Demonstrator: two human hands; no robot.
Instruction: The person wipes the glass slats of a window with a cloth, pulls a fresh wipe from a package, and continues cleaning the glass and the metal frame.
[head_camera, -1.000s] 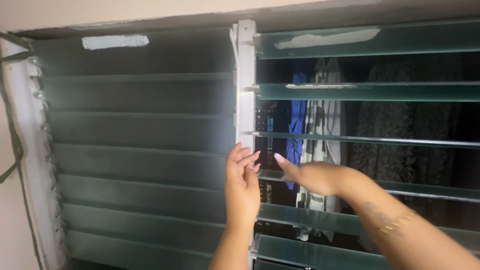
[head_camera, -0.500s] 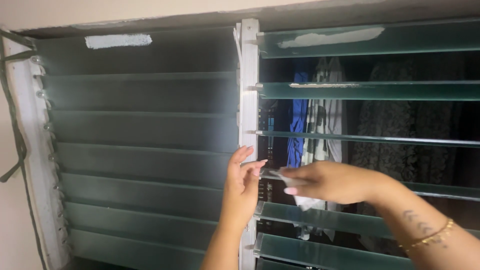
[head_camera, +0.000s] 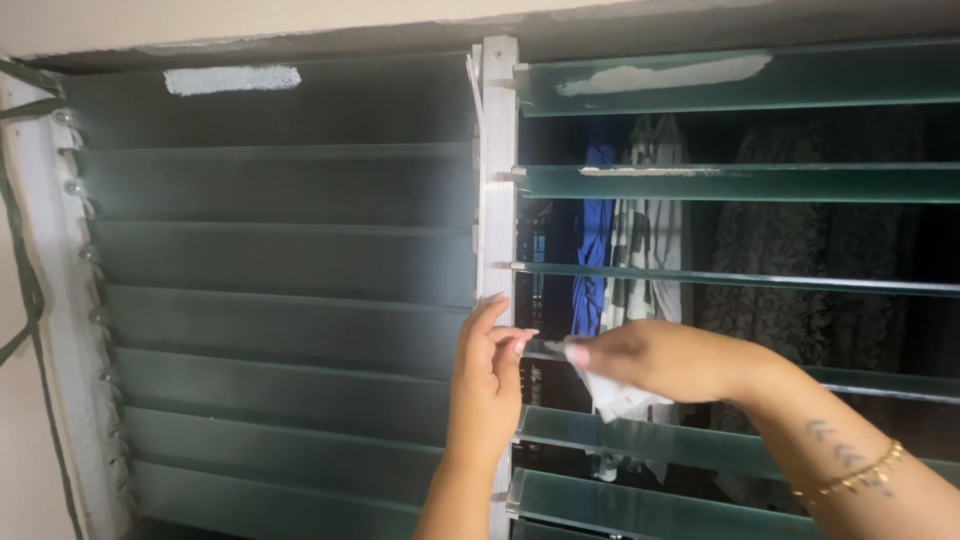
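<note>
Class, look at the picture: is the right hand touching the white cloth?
Touching. The head view shows the right hand with its fingers closed on the white cloth, which hangs below them at a glass slat.

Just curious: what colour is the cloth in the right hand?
White, a crumpled cloth in the right hand; head view.

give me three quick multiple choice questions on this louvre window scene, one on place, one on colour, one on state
1. Where is the right hand?
A. on a right-side glass slat
B. on the left frame
C. on the ceiling

2. What colour is the cloth it holds?
A. red
B. white
C. black

3. How do the left panel slats stand?
A. removed
B. tilted open
C. closed flat

Answers:
1 A, the hand rests at the slat's end beside the white centre post.
2 B, pale cloth hangs under the fingers.
3 C, they overlap with no gaps, unlike the right panel.
</note>
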